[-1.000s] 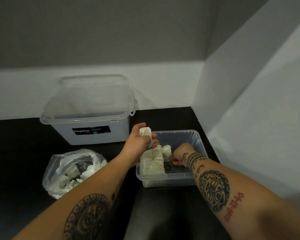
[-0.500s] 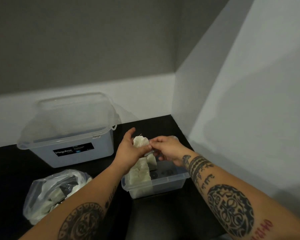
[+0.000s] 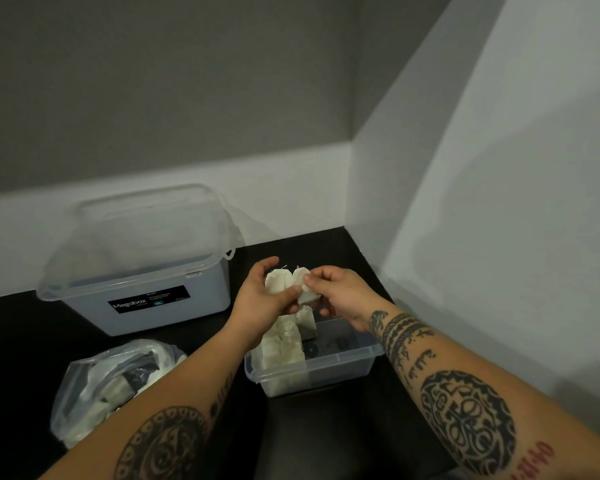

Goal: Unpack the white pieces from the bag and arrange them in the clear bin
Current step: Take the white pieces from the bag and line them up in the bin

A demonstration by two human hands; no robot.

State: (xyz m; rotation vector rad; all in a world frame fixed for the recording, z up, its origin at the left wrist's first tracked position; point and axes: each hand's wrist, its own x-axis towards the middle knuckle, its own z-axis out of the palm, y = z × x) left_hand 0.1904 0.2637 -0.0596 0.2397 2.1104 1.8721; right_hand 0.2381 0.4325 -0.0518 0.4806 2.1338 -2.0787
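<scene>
both hands hold white pieces above the clear bin (image 3: pixel 343 367): the left hand (image 3: pixel 262 301) curls its fingers and thumb around a small bunch of white pieces (image 3: pixel 279 282), and the right hand (image 3: pixel 338 291) pinches one piece (image 3: pixel 305 292) at its upper edge between thumb and fingertips. the pinched piece touches the bunch, which suggests the right hand is peeling a single piece off for separate placement. holding the bunch directly over the bin keeps the drop short. the placed pieces (image 3: pixel 284 346) stand packed against the bin's left wall, leaving the right part of the floor open for further rows. the bag (image 3: pixel 94 386) lies well to the left of the bin on the black surface (image 3: pixel 343 427) and still contains pieces. the left palm hides the bunch's lower part, so its count cannot be told. dark marks on the bin floor are too small to identify. the lidded box (image 3: pixel 142 271) behind appears cloudy; its contents cannot be made out.
</scene>
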